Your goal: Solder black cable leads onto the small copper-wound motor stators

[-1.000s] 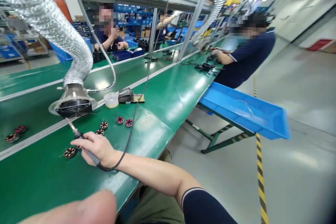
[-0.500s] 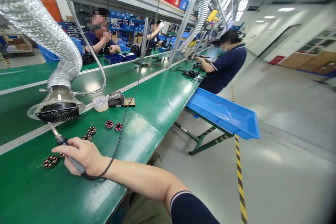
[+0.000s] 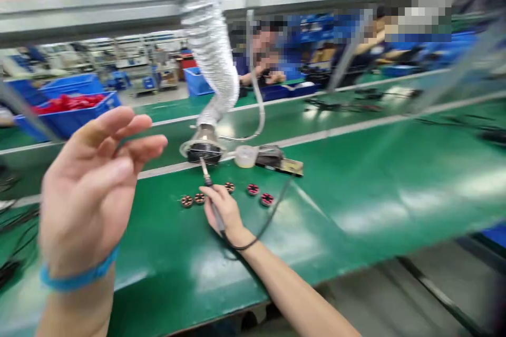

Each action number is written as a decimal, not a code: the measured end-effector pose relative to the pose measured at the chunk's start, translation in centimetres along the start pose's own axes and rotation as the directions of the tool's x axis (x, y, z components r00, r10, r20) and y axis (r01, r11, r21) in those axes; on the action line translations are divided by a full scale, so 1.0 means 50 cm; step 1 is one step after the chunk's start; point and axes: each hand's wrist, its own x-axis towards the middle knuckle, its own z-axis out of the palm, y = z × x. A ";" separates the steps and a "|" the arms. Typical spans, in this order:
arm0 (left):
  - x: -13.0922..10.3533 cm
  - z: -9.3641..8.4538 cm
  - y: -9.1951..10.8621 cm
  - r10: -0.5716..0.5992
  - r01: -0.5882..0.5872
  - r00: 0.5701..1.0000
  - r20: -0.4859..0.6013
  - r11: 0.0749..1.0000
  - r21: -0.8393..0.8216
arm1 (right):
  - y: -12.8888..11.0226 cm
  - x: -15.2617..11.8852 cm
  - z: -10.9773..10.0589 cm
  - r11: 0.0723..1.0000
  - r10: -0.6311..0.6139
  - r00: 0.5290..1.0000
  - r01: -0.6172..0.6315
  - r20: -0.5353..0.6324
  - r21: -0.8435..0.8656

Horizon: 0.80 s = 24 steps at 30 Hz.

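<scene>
My right hand is closed around a soldering iron, its tip pointing up and away at the mouth of the fume extractor. A black cord runs from the iron over my right forearm. Around this hand, several small motor stators with copper windings lie on the green bench mat, and two with red windings lie to its right. My left hand, with a blue wristband, is raised close to the camera at the left. Its fingers are apart and loosely bent, with nothing in them.
A silver flexible duct hangs down to the extractor. Behind the stators are a tape roll and an iron stand. Blue bins, one with red items, stand at the left. Co-workers sit across the bench; black cables lie left.
The view has swung left and is blurred. My left hand has come into sight, raised and empty. My right hand still grips the soldering iron near the extractor.
</scene>
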 end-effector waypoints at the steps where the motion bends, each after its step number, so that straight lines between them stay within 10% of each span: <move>1: 0.021 -0.050 -0.013 0.021 -0.016 0.996 -0.089 0.999 0.052 | -0.003 -0.004 0.001 1.000 -0.010 1.000 0.010 -0.004 0.023; 3: 0.067 -0.176 -0.065 0.120 -0.062 0.932 -0.341 0.982 0.178 | -0.011 -0.008 -0.001 0.999 -0.019 0.999 0.019 0.028 0.030; 6: 0.101 -0.378 -0.178 0.242 0.064 0.689 -0.684 0.919 0.389 | -0.025 -0.012 -0.005 0.999 -0.031 0.997 0.029 0.070 0.026; 7: 0.097 -0.431 -0.220 0.225 0.166 0.665 -0.712 0.885 0.435 | -0.028 -0.012 -0.004 0.999 -0.034 0.997 0.032 0.075 0.022; 9: 0.072 -0.499 -0.301 0.177 0.325 0.762 -0.623 0.728 0.604 | -0.031 -0.013 -0.001 0.999 -0.044 0.996 0.043 0.080 0.013; 12: 0.030 -0.512 -0.408 -0.063 0.178 0.984 -0.166 0.370 0.912 | -0.027 -0.015 0.005 0.998 -0.058 0.994 0.058 0.092 -0.006; 15: 0.028 -0.487 -0.492 -0.414 -0.084 0.899 0.142 0.155 0.984 | -0.017 -0.019 0.005 0.997 -0.072 0.993 0.075 0.097 -0.028; 24: 0.085 -0.588 -0.536 -0.538 0.117 0.806 -0.246 -0.263 0.958 | -0.004 -0.015 0.000 0.989 -0.128 0.991 0.131 0.044 -0.073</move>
